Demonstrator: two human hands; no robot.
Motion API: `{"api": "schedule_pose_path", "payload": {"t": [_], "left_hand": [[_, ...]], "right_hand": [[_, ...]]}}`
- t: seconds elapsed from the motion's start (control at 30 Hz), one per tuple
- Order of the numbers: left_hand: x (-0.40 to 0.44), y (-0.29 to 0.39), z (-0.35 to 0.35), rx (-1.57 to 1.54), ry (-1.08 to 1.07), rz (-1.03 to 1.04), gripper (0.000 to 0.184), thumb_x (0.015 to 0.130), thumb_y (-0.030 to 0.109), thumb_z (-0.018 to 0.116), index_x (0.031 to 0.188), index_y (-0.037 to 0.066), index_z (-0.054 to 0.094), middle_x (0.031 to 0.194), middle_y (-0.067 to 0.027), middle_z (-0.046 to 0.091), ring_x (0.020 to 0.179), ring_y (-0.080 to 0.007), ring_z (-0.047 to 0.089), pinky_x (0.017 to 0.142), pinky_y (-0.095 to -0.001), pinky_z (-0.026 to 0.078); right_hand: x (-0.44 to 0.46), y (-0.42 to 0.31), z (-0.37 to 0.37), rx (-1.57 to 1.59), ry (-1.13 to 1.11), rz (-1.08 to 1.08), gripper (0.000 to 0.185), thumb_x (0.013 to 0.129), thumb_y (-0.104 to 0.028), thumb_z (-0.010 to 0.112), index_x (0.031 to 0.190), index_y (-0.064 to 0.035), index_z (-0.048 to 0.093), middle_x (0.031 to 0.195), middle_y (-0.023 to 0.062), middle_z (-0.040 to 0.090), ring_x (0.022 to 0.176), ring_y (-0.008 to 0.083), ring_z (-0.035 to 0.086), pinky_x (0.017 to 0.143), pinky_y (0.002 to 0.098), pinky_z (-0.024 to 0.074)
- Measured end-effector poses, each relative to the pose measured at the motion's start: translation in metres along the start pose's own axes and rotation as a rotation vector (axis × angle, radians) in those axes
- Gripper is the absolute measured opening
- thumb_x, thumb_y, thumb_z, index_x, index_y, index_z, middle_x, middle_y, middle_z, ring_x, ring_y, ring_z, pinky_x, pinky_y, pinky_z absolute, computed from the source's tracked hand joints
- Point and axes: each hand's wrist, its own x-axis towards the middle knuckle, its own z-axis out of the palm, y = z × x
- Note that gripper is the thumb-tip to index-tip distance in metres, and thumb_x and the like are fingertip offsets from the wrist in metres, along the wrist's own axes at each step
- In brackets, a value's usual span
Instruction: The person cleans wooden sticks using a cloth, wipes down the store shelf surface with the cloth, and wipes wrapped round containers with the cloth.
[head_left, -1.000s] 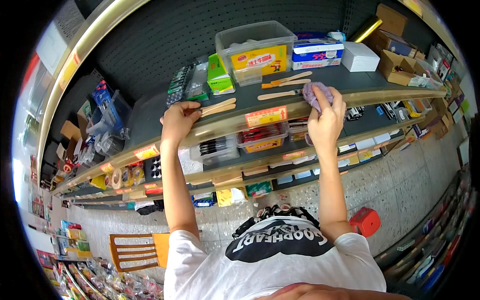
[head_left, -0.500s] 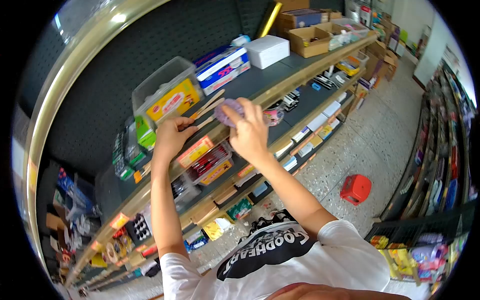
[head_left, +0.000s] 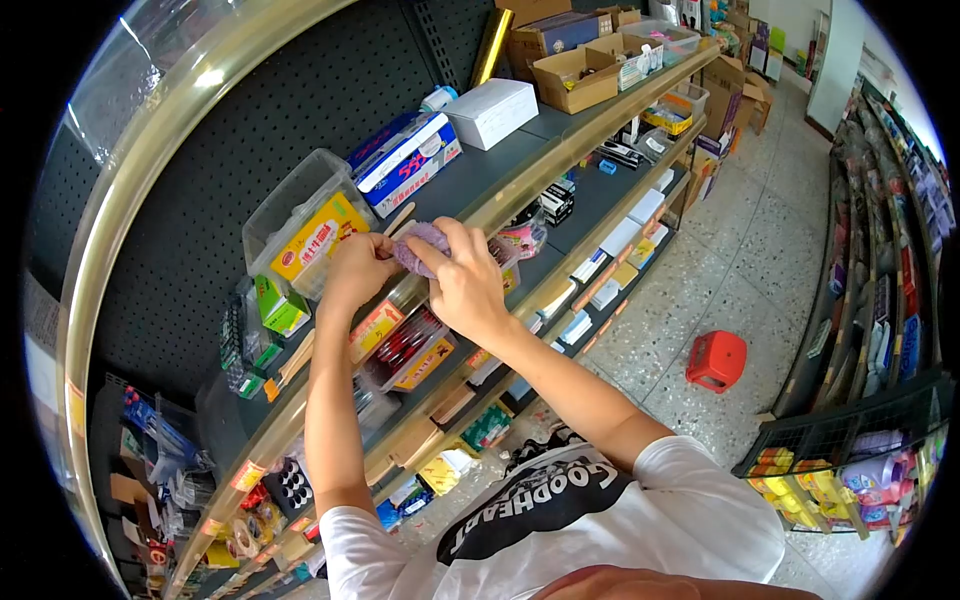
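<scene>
A purple cloth [head_left: 422,249] is held in my right hand [head_left: 468,283], close to the shelf's front edge. Beside it, touching or nearly touching the cloth, my left hand [head_left: 358,268] has its fingers pinched together. One wooden-handled brush [head_left: 402,216] shows its handle just above the two hands; the rest of it is hidden, and whether my left fingers grip it cannot be made out. More wooden-handled brushes [head_left: 295,361] lie on the shelf left of my left forearm. A clear plastic bin [head_left: 300,225] with a yellow label stands behind my left hand.
On the upper shelf [head_left: 520,165] are a blue-and-white box [head_left: 408,165], a white box [head_left: 492,112], an open cardboard box [head_left: 577,82] and a green box [head_left: 281,306]. Lower shelves hold packaged goods. A red stool [head_left: 716,360] stands on the floor at the right.
The view has swung toward the right end of the shelf. My left hand has left the brushes at the left and come beside the cloth, which stays in my right hand.
</scene>
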Motion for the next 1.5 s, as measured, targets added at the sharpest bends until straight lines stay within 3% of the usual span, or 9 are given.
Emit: {"api": "schedule_pose_path", "payload": {"t": [0.17, 0.27, 0.47, 0.67, 0.8, 0.97, 1.23, 1.37, 1.5], "left_hand": [[-0.005, 0.001, 0.002, -0.003, 0.166, 0.042, 0.021, 0.078, 0.011, 0.075, 0.094, -0.002, 0.073, 0.082, -0.0166, 0.073, 0.077, -0.0281, 0.071, 0.072, -0.0366, 0.054], [-0.017, 0.013, -0.006, 0.018, 0.338, 0.089, 0.020, 0.082, 0.012, 0.075, 0.097, -0.002, 0.071, 0.077, -0.0076, 0.069, 0.066, -0.0162, 0.063, 0.065, -0.0311, 0.050], [-0.049, 0.028, -0.020, -0.156, 0.532, 0.061, 0.019, 0.082, 0.011, 0.077, 0.093, -0.003, 0.071, 0.078, -0.0102, 0.071, 0.067, -0.0141, 0.064, 0.066, -0.0285, 0.051], [-0.086, 0.010, -0.031, -0.325, 0.797, -0.008, 0.019, 0.083, 0.011, 0.077, 0.094, -0.002, 0.069, 0.077, -0.0051, 0.070, 0.071, -0.0077, 0.061, 0.068, -0.0247, 0.049], [-0.120, -0.013, -0.033, -0.369, 0.822, -0.101, 0.017, 0.084, 0.012, 0.074, 0.092, -0.001, 0.068, 0.077, -0.0037, 0.069, 0.072, -0.0072, 0.061, 0.068, -0.0238, 0.048], [-0.163, -0.014, -0.033, -0.200, 0.811, -0.159, 0.014, 0.079, 0.010, 0.075, 0.089, 0.001, 0.068, 0.069, -0.0024, 0.065, 0.057, -0.0076, 0.053, 0.056, -0.0252, 0.043], [-0.195, -0.015, -0.021, -0.182, 0.649, -0.278, 0.017, 0.083, 0.006, 0.077, 0.095, -0.001, 0.068, 0.075, -0.0022, 0.066, 0.069, -0.0045, 0.055, 0.063, -0.0224, 0.045], [-0.200, -0.033, 0.002, -0.586, 0.797, -0.174, 0.015, 0.086, 0.003, 0.073, 0.099, -0.003, 0.068, 0.087, -0.0028, 0.071, 0.075, -0.0049, 0.061, 0.068, -0.0208, 0.048], [-0.207, -0.038, 0.021, -0.877, 0.722, -0.132, 0.017, 0.089, 0.001, 0.071, 0.105, -0.003, 0.065, 0.093, -0.0034, 0.071, 0.081, -0.0054, 0.062, 0.070, -0.0207, 0.048]], "right_hand": [[-0.001, 0.002, 0.001, 0.001, -0.006, -0.014, 0.050, 0.070, 0.002, 0.066, 0.119, -0.0099, 0.072, 0.127, 0.0160, 0.054, 0.107, 0.0360, 0.053, 0.091, 0.0436, 0.0516], [-0.001, 0.003, 0.001, -0.010, -0.005, -0.020, 0.052, 0.069, 0.003, 0.066, 0.119, -0.0098, 0.072, 0.128, 0.0163, 0.053, 0.107, 0.0359, 0.053, 0.091, 0.0435, 0.0514], [0.000, 0.000, 0.000, -0.020, 0.023, -0.030, 0.052, 0.068, 0.004, 0.066, 0.116, -0.0109, 0.073, 0.127, 0.0156, 0.055, 0.109, 0.0356, 0.054, 0.089, 0.0420, 0.0535], [0.000, -0.001, -0.001, -0.073, 0.023, -0.043, 0.053, 0.066, 0.006, 0.065, 0.117, -0.0114, 0.072, 0.127, 0.0167, 0.056, 0.109, 0.0375, 0.054, 0.089, 0.0435, 0.0532], [-0.001, 0.003, 0.004, -0.066, 0.017, -0.035, 0.053, 0.069, 0.006, 0.066, 0.118, -0.0121, 0.072, 0.127, 0.0167, 0.057, 0.109, 0.0379, 0.055, 0.091, 0.0444, 0.0519], [-0.001, 0.002, 0.003, -0.049, 0.015, -0.033, 0.050, 0.072, 0.004, 0.066, 0.118, -0.0134, 0.072, 0.127, 0.0143, 0.057, 0.109, 0.0379, 0.055, 0.092, 0.0454, 0.0497], [-0.005, 0.002, 0.005, -0.039, 0.023, -0.032, 0.051, 0.074, 0.004, 0.064, 0.121, -0.0140, 0.071, 0.127, 0.0172, 0.057, 0.111, 0.0389, 0.055, 0.096, 0.0461, 0.0470], [-0.012, -0.001, 0.008, 0.082, 0.032, -0.093, 0.053, 0.073, 0.005, 0.063, 0.122, -0.0135, 0.071, 0.126, 0.0177, 0.057, 0.112, 0.0388, 0.055, 0.097, 0.0455, 0.0458], [-0.026, -0.033, 0.011, 0.252, -0.007, -0.198, 0.056, 0.070, 0.005, 0.063, 0.123, -0.0139, 0.070, 0.125, 0.0170, 0.057, 0.111, 0.0383, 0.055, 0.097, 0.0448, 0.0460]]}}
